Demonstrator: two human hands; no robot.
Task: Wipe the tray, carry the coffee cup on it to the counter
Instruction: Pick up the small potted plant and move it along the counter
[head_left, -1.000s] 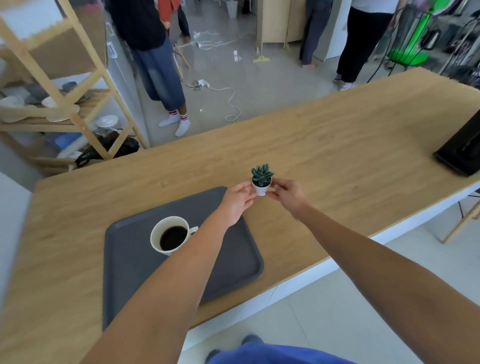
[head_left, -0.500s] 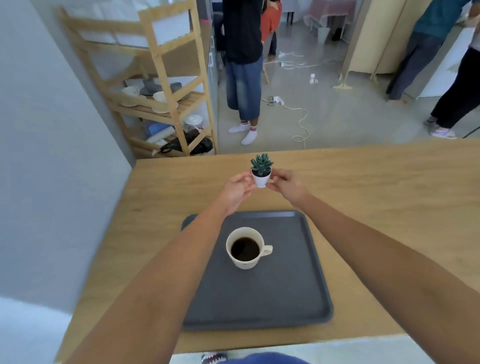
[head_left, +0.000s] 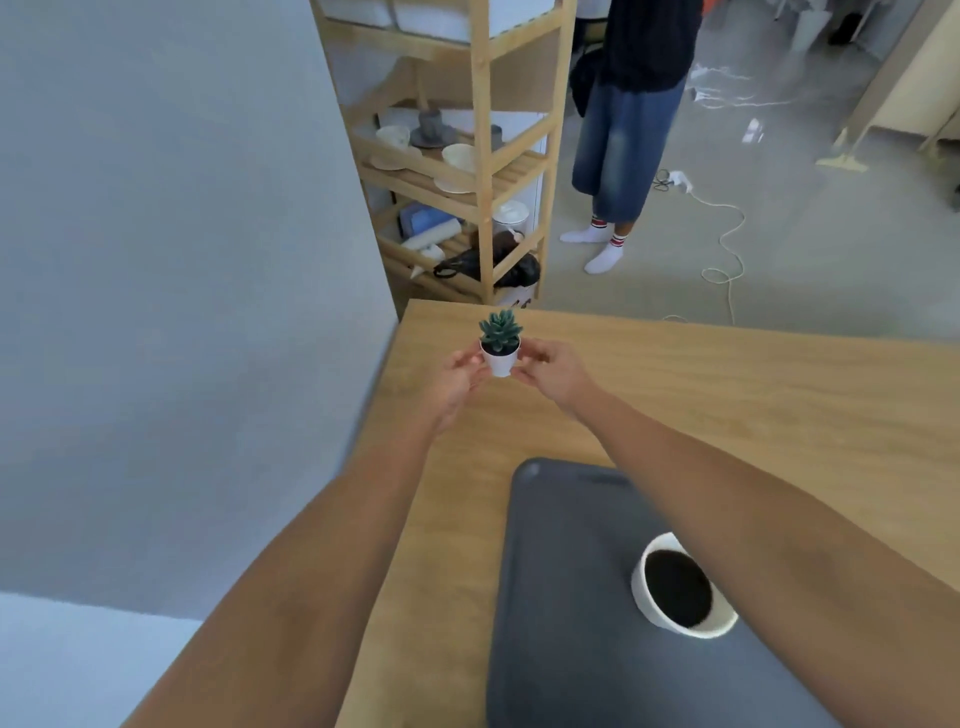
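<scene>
A small green succulent in a white pot (head_left: 500, 345) is held between my left hand (head_left: 462, 376) and my right hand (head_left: 553, 371), above the far left corner of the wooden counter (head_left: 753, 395). A dark grey tray (head_left: 566, 597) lies on the counter nearer to me, on the right. On the tray stands a white coffee cup (head_left: 680, 592) full of dark coffee, partly covered by my right forearm. No cloth is in view.
A grey wall (head_left: 182, 260) runs along the counter's left edge. Behind the counter's far corner stands a wooden shelf rack (head_left: 483, 156) with dishes and bags. A person in dark shorts and white socks (head_left: 623, 130) stands on the floor beyond, next to a white cable (head_left: 727, 249).
Both hands have carried the potted succulent leftward across the counter to its far left corner. My view has swung left, so the tray and cup now sit at the lower right.
</scene>
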